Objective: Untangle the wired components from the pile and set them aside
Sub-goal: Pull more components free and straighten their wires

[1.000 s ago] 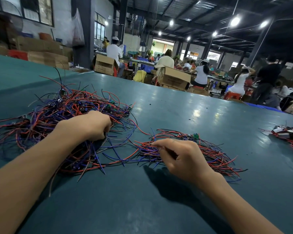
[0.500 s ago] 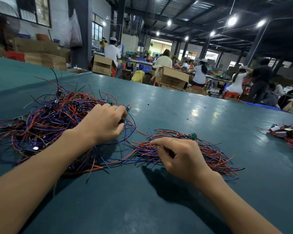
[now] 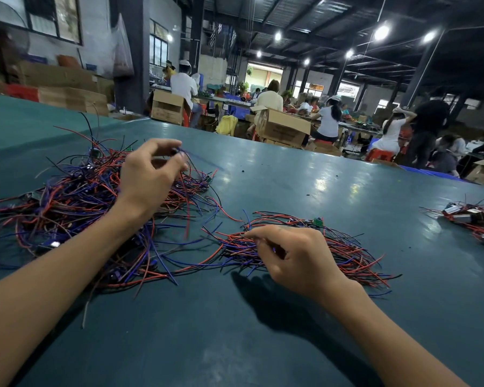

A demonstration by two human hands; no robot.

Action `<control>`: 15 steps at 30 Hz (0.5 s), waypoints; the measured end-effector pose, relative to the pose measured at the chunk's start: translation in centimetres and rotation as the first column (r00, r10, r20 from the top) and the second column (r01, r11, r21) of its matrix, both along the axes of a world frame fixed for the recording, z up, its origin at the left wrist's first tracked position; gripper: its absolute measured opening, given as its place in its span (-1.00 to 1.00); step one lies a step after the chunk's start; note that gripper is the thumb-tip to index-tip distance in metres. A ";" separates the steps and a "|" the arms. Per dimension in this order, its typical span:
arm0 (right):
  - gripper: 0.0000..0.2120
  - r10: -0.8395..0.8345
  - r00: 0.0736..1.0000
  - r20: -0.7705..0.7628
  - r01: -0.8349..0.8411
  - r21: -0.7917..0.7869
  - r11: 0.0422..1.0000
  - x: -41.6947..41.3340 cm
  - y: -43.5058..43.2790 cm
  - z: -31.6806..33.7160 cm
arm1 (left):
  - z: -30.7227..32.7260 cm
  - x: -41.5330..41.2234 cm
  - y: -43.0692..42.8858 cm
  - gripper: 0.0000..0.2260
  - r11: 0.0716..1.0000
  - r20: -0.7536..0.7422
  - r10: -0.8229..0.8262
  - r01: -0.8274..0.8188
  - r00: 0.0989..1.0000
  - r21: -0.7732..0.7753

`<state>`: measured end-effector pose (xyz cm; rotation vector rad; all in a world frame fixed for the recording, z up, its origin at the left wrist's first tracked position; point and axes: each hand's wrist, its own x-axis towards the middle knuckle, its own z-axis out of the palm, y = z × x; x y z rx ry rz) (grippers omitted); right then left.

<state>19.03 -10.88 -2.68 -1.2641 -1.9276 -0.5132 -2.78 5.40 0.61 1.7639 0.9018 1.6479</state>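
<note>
Left grip: narrow, thumb and fingertips pinched on a blue wire, raised over the tangled pile on the left of the bench. Probably lifted that high to let one strand slide out of the knot without dragging its neighbours along.

Right grip: curled, thumb and forefinger pinching strands at the near edge of the smaller heap, just right of the pile and joined to it by a few stray leads. Seemingly there to pin the sorted ones down against the tug, or to straighten them; hard to say which.

Smaller heap laid flatter and more combed than the pile, presumably as the set-aside spot, within easy reach of both arms.

Hard to make out: the far end of the blue wire, smeared by motion; which leads belong to which component; small dark parts buried in the pile, with only a green board showing at the heap's far edge.

Cut off by the frame: the pile's left side, and a third bundle at the bench's right edge, well apart
</note>
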 end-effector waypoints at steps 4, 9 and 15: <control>-0.79 0.007 1.000 0.004 -0.007 0.003 1.000 0.1 0.1 -0.2 | 1.1 -0.5 0.5 -0.81 0.881 0.550 -0.281 0.438 0.786 -0.177; -0.82 0.019 1.000 -0.017 -0.019 0.034 0.999 0.2 0.2 -0.3 | 1.1 -0.9 1.2 -0.72 0.576 0.672 -0.519 0.797 0.529 -0.183; -0.78 0.048 0.995 -0.084 -0.039 0.109 0.993 -0.4 0.1 0.1 | 0.2 0.8 -1.1 -0.68 0.302 0.348 -0.818 0.857 0.458 -0.418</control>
